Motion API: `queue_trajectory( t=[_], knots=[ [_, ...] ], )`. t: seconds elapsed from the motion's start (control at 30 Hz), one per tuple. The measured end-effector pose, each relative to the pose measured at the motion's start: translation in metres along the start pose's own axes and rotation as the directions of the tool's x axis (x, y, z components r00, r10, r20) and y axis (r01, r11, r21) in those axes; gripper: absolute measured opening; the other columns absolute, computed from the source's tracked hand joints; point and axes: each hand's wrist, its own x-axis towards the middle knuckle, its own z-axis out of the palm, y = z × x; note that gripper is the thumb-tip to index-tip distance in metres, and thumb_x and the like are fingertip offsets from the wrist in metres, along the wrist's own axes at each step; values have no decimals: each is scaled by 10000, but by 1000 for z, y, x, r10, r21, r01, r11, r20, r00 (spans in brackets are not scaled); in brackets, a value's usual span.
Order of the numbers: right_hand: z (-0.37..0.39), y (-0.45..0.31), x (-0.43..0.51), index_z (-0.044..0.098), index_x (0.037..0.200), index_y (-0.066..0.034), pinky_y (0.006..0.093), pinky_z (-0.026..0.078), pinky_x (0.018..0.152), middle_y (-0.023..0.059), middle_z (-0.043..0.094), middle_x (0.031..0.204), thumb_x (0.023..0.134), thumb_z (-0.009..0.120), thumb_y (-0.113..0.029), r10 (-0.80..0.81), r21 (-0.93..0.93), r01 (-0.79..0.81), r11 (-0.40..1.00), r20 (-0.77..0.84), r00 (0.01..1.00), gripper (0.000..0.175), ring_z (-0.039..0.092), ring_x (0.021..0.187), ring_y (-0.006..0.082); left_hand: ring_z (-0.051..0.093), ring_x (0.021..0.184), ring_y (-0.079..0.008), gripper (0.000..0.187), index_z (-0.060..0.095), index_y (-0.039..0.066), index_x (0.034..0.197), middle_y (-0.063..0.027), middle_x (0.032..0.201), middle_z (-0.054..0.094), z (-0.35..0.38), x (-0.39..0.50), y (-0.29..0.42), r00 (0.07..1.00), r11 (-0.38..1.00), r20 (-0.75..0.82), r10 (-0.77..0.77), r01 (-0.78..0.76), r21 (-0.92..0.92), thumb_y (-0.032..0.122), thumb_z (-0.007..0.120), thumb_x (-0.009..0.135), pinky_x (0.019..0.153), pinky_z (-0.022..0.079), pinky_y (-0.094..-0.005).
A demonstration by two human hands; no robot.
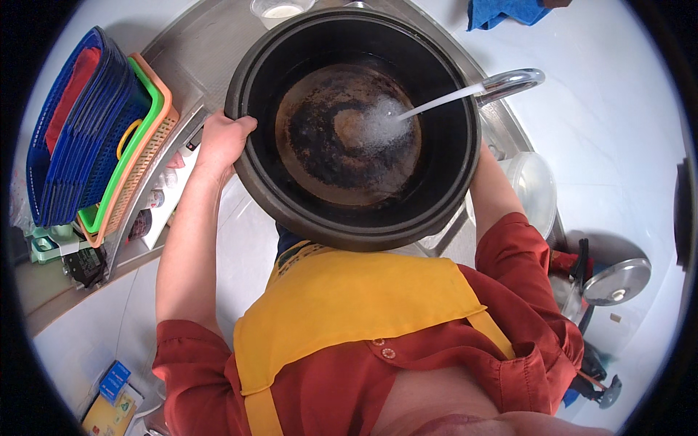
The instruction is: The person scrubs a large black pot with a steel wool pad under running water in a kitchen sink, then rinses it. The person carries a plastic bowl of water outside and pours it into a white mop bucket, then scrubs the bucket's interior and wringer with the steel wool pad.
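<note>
A large round black pot [349, 136] fills the upper middle of the view, tilted so that its inside shows. Brown stains ring its floor, and water from a chrome faucet [512, 83] falls into it and froths right of centre. My left hand [226, 139] grips the pot's left rim, with the thumb over the edge. On the right, my forearm reaches behind the pot's wall, which hides my right hand.
Stacked blue plastic baskets [92, 141], with green and orange ones, stand at left on a metal counter [185, 60]. A clear tub [281, 10] is behind the pot, a translucent container [531, 188] at right. A metal lid [617, 282] lies lower right.
</note>
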Motion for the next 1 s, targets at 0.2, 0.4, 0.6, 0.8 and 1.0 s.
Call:
queue_trajectory(
  t=[0.2, 0.4, 0.6, 0.8, 1.0],
  knots=[
    [-2, 0, -1, 597, 1150, -106, 442, 437, 908, 138, 584, 1158, 864, 558, -327, -22, -34, 23, 999, 26, 999, 363, 541, 1079, 328, 629, 792, -232, 335, 569, -88, 1070, -160, 909, 648, -1, 2, -3, 1000, 1000, -12, -7, 7, -2, 70, 628, 780, 719, 503, -331],
    [-5, 1, -1, 596, 1150, -107, 440, 438, 907, 137, 584, 1157, 867, 554, -322, -36, -71, 40, 997, 56, 998, 357, 542, 1076, 326, 632, 779, -234, 337, 566, -95, 1063, -154, 883, 646, -1, 5, -5, 1000, 1000, -18, -18, 18, -5, 69, 631, 776, 701, 509, -341],
    [-8, 1, -1, 595, 1150, -108, 438, 439, 906, 136, 583, 1155, 871, 550, -317, -52, -109, 62, 992, 88, 995, 352, 543, 1073, 324, 633, 765, -226, 350, 570, -105, 1051, -158, 872, 648, -1, 1, -3, 999, 999, -36, 27, -25, 35, 81, 642, 763, 696, 506, -331],
    [-8, 2, 3, 594, 1149, -109, 436, 440, 906, 135, 583, 1153, 874, 547, -312, -60, -151, 78, 985, 122, 991, 346, 545, 1070, 323, 634, 771, -220, 352, 581, -105, 1037, -161, 885, 653, 0, -1, 1, 998, 998, -40, 41, -38, 59, 93, 649, 753, 700, 502, -322],
    [-9, 4, 8, 592, 1149, -110, 434, 440, 905, 134, 582, 1152, 877, 543, -308, -68, -189, 98, 977, 161, 985, 340, 546, 1067, 321, 627, 783, -209, 328, 586, -104, 1037, -152, 884, 650, -1, 1, -2, 995, 992, -85, 56, -46, 120, 51, 614, 750, 709, 505, -321]
  ],
)
